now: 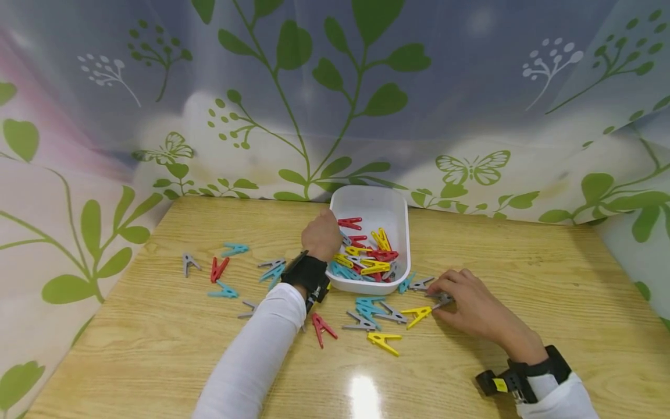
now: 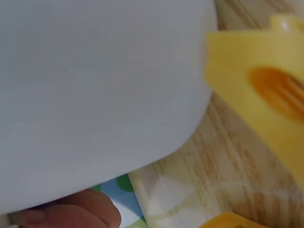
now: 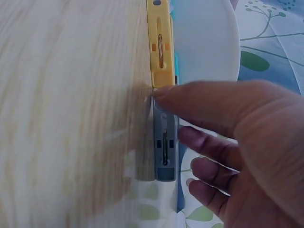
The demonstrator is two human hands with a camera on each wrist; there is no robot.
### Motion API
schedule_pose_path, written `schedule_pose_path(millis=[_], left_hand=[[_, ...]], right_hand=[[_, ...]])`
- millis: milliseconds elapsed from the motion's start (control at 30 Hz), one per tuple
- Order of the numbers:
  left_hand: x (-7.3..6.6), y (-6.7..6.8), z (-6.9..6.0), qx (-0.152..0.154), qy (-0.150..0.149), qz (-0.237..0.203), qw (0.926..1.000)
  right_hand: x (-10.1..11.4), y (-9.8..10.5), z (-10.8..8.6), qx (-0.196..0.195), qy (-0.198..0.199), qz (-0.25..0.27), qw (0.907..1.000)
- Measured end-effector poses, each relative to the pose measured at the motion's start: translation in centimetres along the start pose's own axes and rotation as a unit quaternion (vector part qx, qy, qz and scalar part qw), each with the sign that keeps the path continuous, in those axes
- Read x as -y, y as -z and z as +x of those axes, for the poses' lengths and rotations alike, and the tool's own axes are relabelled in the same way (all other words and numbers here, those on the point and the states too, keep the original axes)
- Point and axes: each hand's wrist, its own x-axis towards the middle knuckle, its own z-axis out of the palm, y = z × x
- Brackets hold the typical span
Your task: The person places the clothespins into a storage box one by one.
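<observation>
Beside the left wall of a white plastic box [image 1: 369, 201] is my left hand [image 1: 321, 235], gripping its rim; the thumb side is hidden in the head view. In the left wrist view, curled fingers [image 2: 71, 209] show under the edge of the box [image 2: 95, 95]. Red, yellow, blue and grey clothespins lie inside. At the right, my right hand [image 1: 471, 305] pinches a grey clothespin [image 1: 444, 299] between thumb and fingers. The right wrist view shows the thumb on this grey clothespin [image 3: 165, 137], end to end with a yellow clothespin [image 3: 161, 45].
Several loose clothespins lie left of the box, including a red clothespin [image 1: 218, 269] and a blue clothespin [image 1: 224, 290]. More lie in front, among them a yellow clothespin [image 1: 384, 342] and a red clothespin [image 1: 323, 330]. A leaf-patterned curtain [image 1: 293, 116] backs the wooden table [image 1: 523, 250].
</observation>
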Motion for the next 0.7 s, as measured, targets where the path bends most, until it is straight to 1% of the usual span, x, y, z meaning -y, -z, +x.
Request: schedule_pose_path(millis=[100,200,333,467,567,633,700], left_hand=[[0.0,0.1,0.0,0.0,0.004,-0.003,1.0],[-0.1,0.3,-0.1,-0.003,0.005,-0.004,1.0],[-0.2,0.5,-0.2,-0.003,0.001,-0.007,1.0],[-0.2,0.5,-0.2,0.003,-0.002,-0.007,1.0],[-0.1,0.5,-0.3,0.005,-0.003,-0.006,1.0],[-0.1,0.4,-0.3,0.005,-0.004,-0.006,1.0],[-0.1,0.4,-0.3,0.005,-0.004,-0.006,1.0]], right_hand=[[0.2,0.4,0.2,0.022,-0.013,-0.005,0.9997],[0.4,0.7,0.4,0.043,-0.031,0.007,0.9986],[0.4,0.9,0.4,0.056,-0.045,0.024,0.9971],[0.2,0.9,0.3,0.057,-0.033,0.02,0.9977],[0.2,1.1,0.2,0.052,-0.037,0.017,0.9978],[0.2,1.5,0.3,0.042,-0.045,0.016,0.998],[0.4,2.1,0.6,0.022,-0.056,0.016,0.9981]])
